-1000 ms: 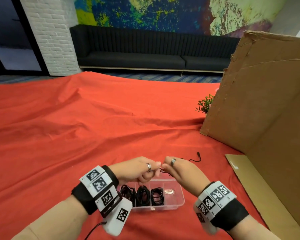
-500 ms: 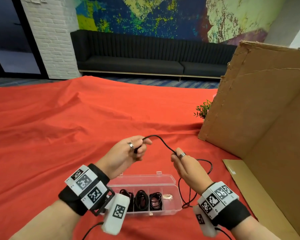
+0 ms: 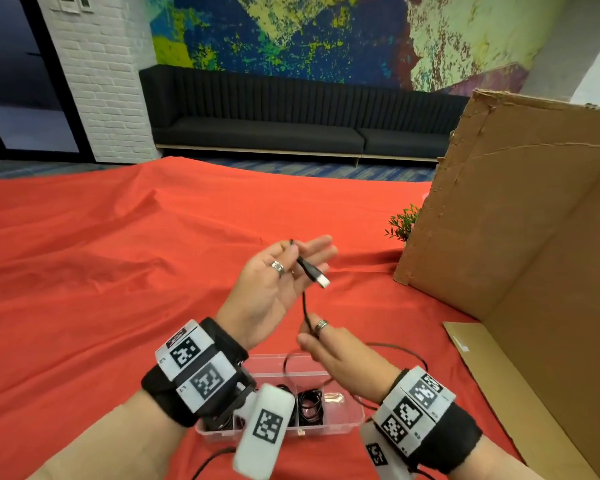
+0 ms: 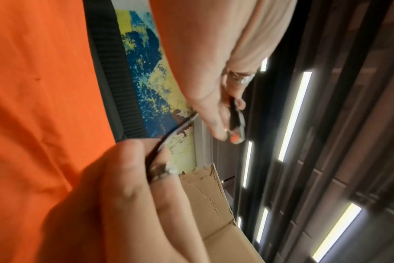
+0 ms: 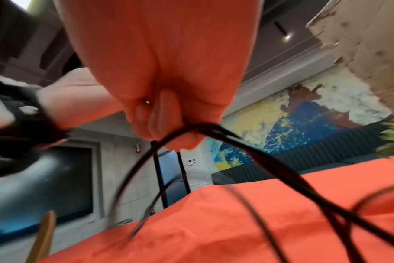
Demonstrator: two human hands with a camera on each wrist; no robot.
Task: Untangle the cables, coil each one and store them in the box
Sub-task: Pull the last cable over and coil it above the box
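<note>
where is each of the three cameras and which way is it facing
Head: worn on the head, looking forward and down over the red cloth at both forearms, the left hand, the right hand and the clear box.
Left wrist: on the left wrist, looking along the palm at the USB plug; the right hand's knuckles fill the foreground.
Right wrist: on the right wrist, looking along the fingers pinching the black cable; the left wristband shows.
Shared: cable, cardboard, mural.

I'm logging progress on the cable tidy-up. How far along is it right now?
Done: black coils already sit in compartments of the clear box. In hand: one black cable, uncoiled; the left hand holds its USB plug end and the right hand pinches it lower down, the rest trailing loose on the red cloth. Left: coil this cable and put it in the box.
</note>
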